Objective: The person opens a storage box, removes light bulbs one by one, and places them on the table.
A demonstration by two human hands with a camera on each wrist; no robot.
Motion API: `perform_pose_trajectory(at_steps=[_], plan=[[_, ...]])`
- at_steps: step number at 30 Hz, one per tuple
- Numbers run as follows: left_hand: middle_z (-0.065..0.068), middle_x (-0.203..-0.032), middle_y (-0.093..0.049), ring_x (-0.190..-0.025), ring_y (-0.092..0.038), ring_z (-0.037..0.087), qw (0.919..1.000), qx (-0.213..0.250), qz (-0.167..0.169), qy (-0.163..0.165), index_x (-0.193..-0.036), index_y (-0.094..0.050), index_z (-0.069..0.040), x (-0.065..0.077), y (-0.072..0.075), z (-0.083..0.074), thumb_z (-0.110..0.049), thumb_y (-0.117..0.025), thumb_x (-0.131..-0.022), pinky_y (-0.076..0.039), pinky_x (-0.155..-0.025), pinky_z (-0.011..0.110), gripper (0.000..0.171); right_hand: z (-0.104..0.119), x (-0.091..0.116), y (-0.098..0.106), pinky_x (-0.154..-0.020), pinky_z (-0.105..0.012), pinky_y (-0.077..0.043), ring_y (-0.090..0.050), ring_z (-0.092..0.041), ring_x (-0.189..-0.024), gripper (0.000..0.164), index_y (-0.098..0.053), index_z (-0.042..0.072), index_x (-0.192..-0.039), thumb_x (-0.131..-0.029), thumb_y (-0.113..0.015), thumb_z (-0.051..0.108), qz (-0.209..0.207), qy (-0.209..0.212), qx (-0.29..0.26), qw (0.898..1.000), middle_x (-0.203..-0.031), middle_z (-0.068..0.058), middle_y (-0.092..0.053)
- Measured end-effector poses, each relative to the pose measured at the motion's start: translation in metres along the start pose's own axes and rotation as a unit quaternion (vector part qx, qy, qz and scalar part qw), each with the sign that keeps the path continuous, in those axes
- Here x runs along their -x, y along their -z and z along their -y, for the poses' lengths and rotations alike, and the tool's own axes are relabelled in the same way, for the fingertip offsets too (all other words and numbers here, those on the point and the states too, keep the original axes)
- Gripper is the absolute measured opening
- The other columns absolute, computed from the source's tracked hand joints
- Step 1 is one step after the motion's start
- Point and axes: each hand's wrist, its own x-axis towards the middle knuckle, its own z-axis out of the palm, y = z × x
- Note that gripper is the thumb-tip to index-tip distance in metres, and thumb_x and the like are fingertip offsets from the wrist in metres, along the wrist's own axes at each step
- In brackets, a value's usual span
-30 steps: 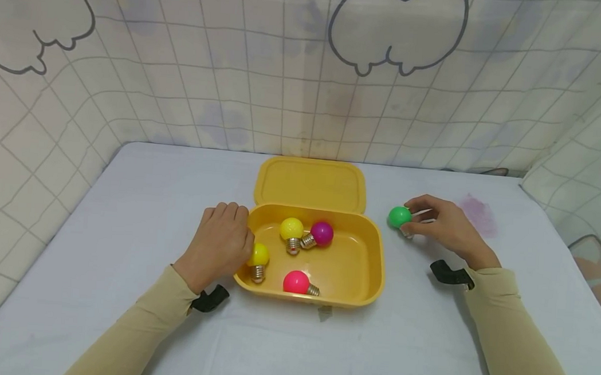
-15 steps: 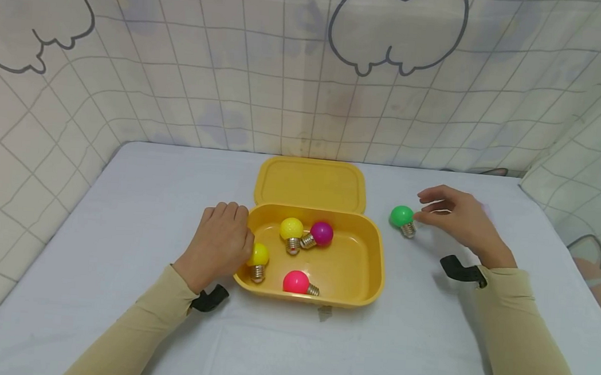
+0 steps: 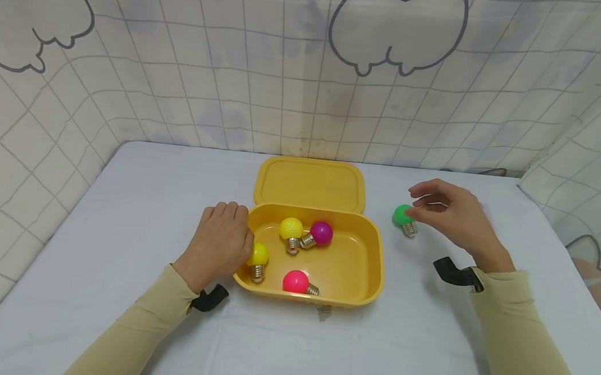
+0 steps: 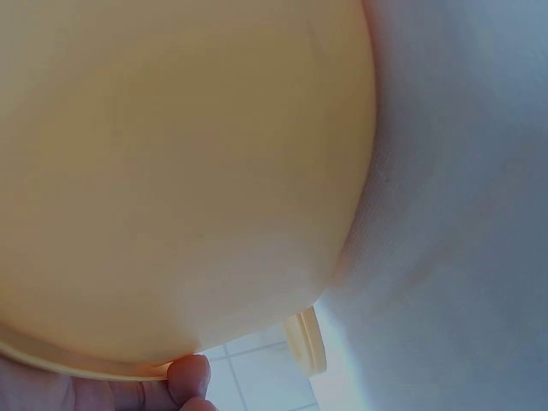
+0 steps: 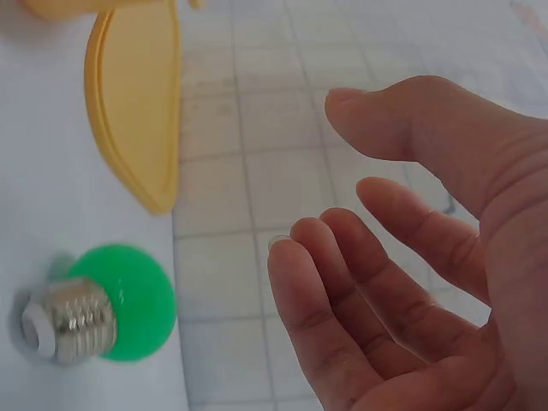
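Note:
A yellow plastic box (image 3: 352, 268) stands mid-table with its lid (image 3: 310, 183) folded back flat behind it. My left hand (image 3: 216, 248) grips the box's left rim; in the left wrist view its fingertips (image 4: 188, 378) curl over the edge. Inside lie two yellow light bulbs, one of them (image 3: 291, 229) beside a purple bulb (image 3: 322, 233), and a pink bulb (image 3: 296, 282) near the front wall. To the right of the box, a green bulb (image 5: 133, 300) lies on the table. Just above it hovers my right hand (image 3: 454, 214), fingers loosely bent, thumb apart, nothing held.
White cloth covers the table (image 3: 122, 222). A grid-patterned curtain (image 3: 296, 84) hangs behind and along both sides. A small dark patch (image 3: 325, 313) shows at the box's front edge.
My right hand let go of the green bulb, drew back right, then shifted slightly left above it. The bulb turned a little on the table. My left hand and the box stayed put.

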Motion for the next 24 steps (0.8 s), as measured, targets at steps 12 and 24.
perform_pose_trajectory(at_steps=[12, 24], plan=[[0.01, -0.083, -0.046, -0.088, -0.044, 0.03, 1.0, 0.0, 0.001, -0.001, -0.093, -0.05, -0.002, 0.0, 0.0, 0.0, -0.019, -0.043, -0.098, -0.038, -0.085, 0.043, 0.019, 0.033, 0.01, -0.03, -0.086, -0.017, -0.058, -0.069, -0.005, -0.091, 0.032, -0.071, 0.017, -0.114, -0.085, -0.085, 0.019, 0.024, 0.146, -0.045, 0.988, -0.109, 0.002, -0.071], [0.01, -0.083, -0.045, -0.087, -0.044, 0.03, 1.0, -0.006, -0.005, -0.005, -0.094, -0.051, -0.001, 0.0, -0.001, 0.001, -0.018, -0.044, -0.098, -0.037, -0.084, 0.043, 0.019, 0.065, 0.027, -0.058, -0.089, -0.022, -0.059, -0.07, -0.017, -0.093, 0.035, -0.07, 0.012, -0.115, -0.084, -0.086, 0.016, 0.089, 0.23, -0.036, 0.969, -0.108, -0.001, -0.073]])
